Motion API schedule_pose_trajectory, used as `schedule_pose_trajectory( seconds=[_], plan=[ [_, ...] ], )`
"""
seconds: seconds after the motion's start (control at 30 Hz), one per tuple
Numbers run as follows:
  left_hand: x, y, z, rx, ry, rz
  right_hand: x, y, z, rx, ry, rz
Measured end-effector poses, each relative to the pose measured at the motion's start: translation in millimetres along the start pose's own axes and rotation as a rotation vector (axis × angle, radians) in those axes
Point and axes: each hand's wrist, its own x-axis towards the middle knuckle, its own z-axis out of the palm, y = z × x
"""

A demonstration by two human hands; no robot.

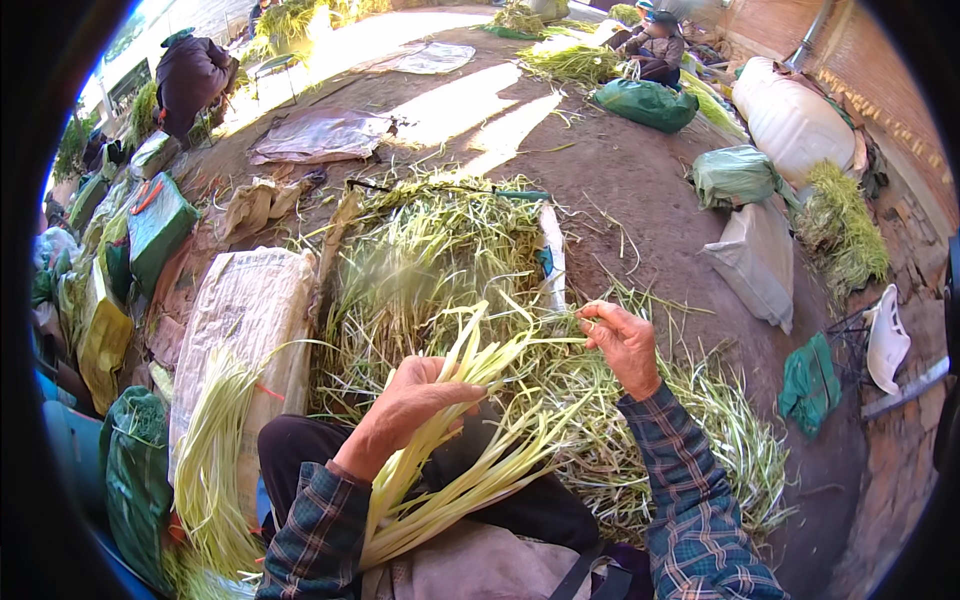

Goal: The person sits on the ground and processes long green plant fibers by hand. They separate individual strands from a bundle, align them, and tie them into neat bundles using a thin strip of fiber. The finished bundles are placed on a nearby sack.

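Observation:
My left hand [420, 409] grips a bunch of pale yellow leaves [480, 360] that look like blanched garlic chives. My right hand [619, 341], to the right of the bunch, pinches the end of a thin leaf that stretches across from it. More yellow leaves [480, 491] lie over my lap below the left hand. Beyond both hands spreads a heap of green and dry leaf litter [442, 255], which continues on the ground [720, 435] at my right. A tidy pile of long yellow leaves [217, 457] rests over a pale woven sack [251, 292] on my left.
Green bags [161, 225] and other sacks line the left side. Two people, one bent over [191, 82] and one seated [660, 52], are farther back. A grey-white bag [754, 262], a large white sack [795, 116] and a white plastic chair part [887, 339] stand at right.

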Motion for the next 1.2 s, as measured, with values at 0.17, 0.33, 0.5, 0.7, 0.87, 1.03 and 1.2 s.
schedule_pose_trajectory(
  seconds=[0.17, 0.33, 0.5, 0.7, 0.87, 1.03, 1.2],
  plan=[
    [1, -7, 2, 0.007, 0.032, 0.057, 8, -30, 0, -0.043, -0.268, -0.304],
    [3, -12, 4, 0.068, 0.048, 0.045, 19, -23, 30, -0.179, -0.37, -0.571],
    [5, -17, 7, 0.079, 0.065, 0.083, 2, -2, 43, -0.469, -0.325, -0.502],
    [-2, -17, 8, 0.069, 0.106, 0.13, 19, 5, 34, 0.135, 0.018, 0.126],
    [-4, -12, 7, 0.081, 0.097, 0.153, 16, 3, 9, -0.038, -0.416, -0.096],
    [-6, -11, 7, 0.081, 0.1, 0.151, 5, 13, 36, -0.307, -0.617, -0.069],
    [-4, -16, 1, 0.049, 0.131, 0.159, 0, 26, 24, 0.02, -0.53, 0.192]
  ],
)
